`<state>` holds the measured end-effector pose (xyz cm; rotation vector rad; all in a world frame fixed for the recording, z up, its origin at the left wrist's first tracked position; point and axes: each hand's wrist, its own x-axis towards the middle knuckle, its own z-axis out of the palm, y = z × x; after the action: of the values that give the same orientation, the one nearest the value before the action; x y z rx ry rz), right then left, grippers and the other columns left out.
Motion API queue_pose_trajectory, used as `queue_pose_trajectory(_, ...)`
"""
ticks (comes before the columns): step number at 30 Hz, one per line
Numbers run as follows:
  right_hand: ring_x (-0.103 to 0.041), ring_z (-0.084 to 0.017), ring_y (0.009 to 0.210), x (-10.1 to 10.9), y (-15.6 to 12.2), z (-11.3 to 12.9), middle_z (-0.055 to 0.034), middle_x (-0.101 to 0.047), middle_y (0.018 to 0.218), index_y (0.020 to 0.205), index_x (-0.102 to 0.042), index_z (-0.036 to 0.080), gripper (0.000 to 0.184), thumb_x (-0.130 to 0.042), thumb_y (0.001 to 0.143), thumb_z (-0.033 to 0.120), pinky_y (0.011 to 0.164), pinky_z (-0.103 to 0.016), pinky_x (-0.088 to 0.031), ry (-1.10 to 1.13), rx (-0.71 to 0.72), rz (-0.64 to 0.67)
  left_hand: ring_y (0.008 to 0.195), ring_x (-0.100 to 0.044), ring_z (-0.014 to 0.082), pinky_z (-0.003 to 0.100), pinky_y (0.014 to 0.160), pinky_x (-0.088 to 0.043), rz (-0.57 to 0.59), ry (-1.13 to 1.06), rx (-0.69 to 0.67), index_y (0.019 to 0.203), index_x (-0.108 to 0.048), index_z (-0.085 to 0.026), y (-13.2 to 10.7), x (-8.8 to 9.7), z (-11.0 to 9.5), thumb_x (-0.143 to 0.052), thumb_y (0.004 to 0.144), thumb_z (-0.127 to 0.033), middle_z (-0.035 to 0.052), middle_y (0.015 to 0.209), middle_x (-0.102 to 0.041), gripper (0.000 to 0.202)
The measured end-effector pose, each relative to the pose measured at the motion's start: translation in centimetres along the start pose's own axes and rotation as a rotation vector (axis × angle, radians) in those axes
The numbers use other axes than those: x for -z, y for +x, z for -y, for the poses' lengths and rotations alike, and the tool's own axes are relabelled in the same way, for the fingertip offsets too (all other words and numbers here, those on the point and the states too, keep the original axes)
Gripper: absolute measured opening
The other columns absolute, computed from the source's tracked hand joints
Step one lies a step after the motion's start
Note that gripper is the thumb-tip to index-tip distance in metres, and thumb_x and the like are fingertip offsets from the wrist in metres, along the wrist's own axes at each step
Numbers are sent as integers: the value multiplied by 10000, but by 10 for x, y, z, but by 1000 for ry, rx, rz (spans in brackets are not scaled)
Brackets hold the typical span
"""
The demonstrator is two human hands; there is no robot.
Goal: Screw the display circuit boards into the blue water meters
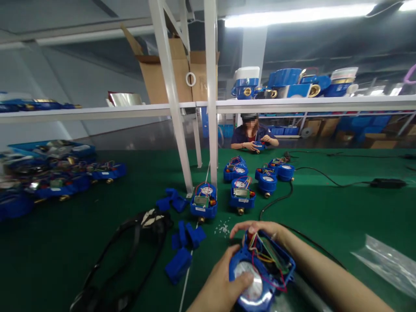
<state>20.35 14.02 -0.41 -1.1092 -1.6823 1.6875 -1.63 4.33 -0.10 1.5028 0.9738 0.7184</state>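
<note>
Two hands (222, 281) (268, 229) gripping a blue meter (264, 272), white dial (256, 284), coloured wires (260, 255), green board (272, 255)

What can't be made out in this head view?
In the head view:
- Held meter: part of its dial is covered by the left hand.
- Clear plastic: cut off by the right edge.
- White bits: too small to identify.
- Label on the meter by the white post: print too small.

The round white dial (257, 282) of the blue plastic meter (269, 277) is partly covered by the left hand (224, 276). Toward the near left corner of the green surface (146, 175), 1 looped black strap (161, 225) is cut off. Scattered white slivers (223, 229) are too small to be identified.
</note>
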Motion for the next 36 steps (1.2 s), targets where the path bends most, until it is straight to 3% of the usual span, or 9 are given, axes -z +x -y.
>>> queue_pose_trajectory(2,-572,-169,509,-21,13,6,-56,-639,616,943,-749,119,579,-677,588,571,475,-244,-468,39,-66,226,1290,-528,272,412,1127,-366,28,0,39,1411,-438,-154,-9,2,15,-622,838,-417,127,1405,-559,657)
queue_pose_trajectory(5,-597,-171,557,-30,21,8,-47,-650,639,918,-747,124,492,-742,615,513,513,-245,-492,64,-83,185,1322,-499,269,391,1141,-334,-96,-15,114,1418,-433,-148,-18,-5,38,-553,875,-416,126,1421,-545,617)
queue_pose_trajectory(9,-664,-198,708,-11,8,1,-82,-702,822,981,-715,150,505,-753,678,552,631,-274,-545,87,-45,-151,1286,-528,271,347,1090,-389,-278,-156,185,1456,-354,-116,-22,-27,59,-507,888,-477,158,1426,-524,690)
queue_pose_trajectory(13,-663,-192,834,-4,-41,-16,-113,-686,944,1045,-661,163,619,-645,727,695,742,-268,-556,103,28,-607,1357,-444,266,335,1139,-318,-326,-213,198,1486,-263,-69,-34,-49,68,-522,879,-449,196,1488,-431,762)
queue_pose_trajectory(19,-638,-278,1000,-89,-106,-54,-95,-640,1141,1226,-616,264,642,-690,719,651,742,-347,-605,-98,115,-863,1384,-398,297,387,1167,-288,-251,-233,171,1526,-168,-116,-56,-52,67,-659,798,-390,194,1485,-418,919)
queue_pose_trajectory(23,-603,-283,1101,-123,-110,-56,-60,-586,1248,1233,-604,328,556,-658,763,619,813,-372,-605,-176,183,-886,1381,-384,290,420,1136,-347,-259,-127,142,1521,-139,-105,-58,-26,43,-529,871,-301,211,1476,-383,783)
queue_pose_trajectory(28,-592,-265,1114,-119,-114,-42,-68,-589,1229,1227,-615,307,489,-582,835,598,859,-368,-581,-237,171,-858,1346,-418,226,399,1126,-354,-362,165,-185,1337,-481,-185,-40,11,-15,-380,894,-115,102,1419,-475,460)
queue_pose_trajectory(33,-603,-237,1077,-123,-119,-40,-79,-595,1205,1207,-610,269,435,-559,867,535,873,-341,-556,-280,224,-869,1073,-581,189,344,996,-437,-104,570,-500,1067,-665,-199,-16,14,-72,-521,933,-232,35,1089,-689,199)
queue_pose_trajectory(36,-626,-218,927,-129,-120,-35,-89,-629,1063,1116,-605,201,401,-574,851,501,785,-325,-544,-333,201,-941,1007,-576,231,373,915,-464,10,895,-456,976,-700,-187,0,4,-87,-626,871,-334,53,987,-694,196)
